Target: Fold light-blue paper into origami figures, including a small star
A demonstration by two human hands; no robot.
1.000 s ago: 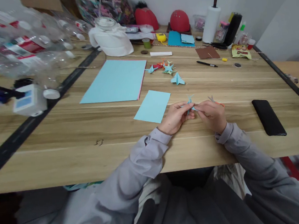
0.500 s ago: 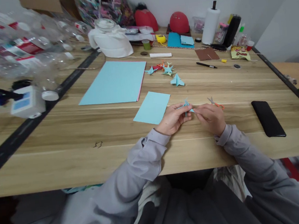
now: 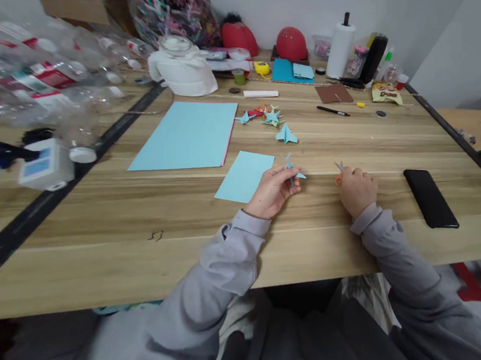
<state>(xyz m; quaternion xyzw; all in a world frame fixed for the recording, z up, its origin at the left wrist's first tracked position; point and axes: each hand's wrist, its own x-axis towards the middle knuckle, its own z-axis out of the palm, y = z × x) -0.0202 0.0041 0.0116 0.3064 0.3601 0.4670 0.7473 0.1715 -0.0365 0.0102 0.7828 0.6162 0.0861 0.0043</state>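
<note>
My left hand (image 3: 271, 191) pinches a small folded light-blue paper figure (image 3: 291, 170) just above the wooden table (image 3: 141, 213). My right hand (image 3: 357, 189) has left the figure and rests to its right, fingers closed around the orange handles of small scissors (image 3: 339, 173). A small light-blue paper rectangle (image 3: 244, 175) lies just left of my left hand. Farther back are a single folded blue figure (image 3: 286, 134) and a cluster of folded paper figures (image 3: 263, 114).
A large light-blue sheet over a pink one (image 3: 186, 135) lies at mid-table. A black phone (image 3: 430, 198) sits at the right. Plastic bottles (image 3: 41, 80) crowd the left. A white jug (image 3: 181, 67), paper towel roll (image 3: 339, 48), pen (image 3: 333, 110) and red objects stand at the back.
My right hand let go of the folded figure, moved right and closed on the scissors. My left hand keeps the figure, slightly shifted left.
</note>
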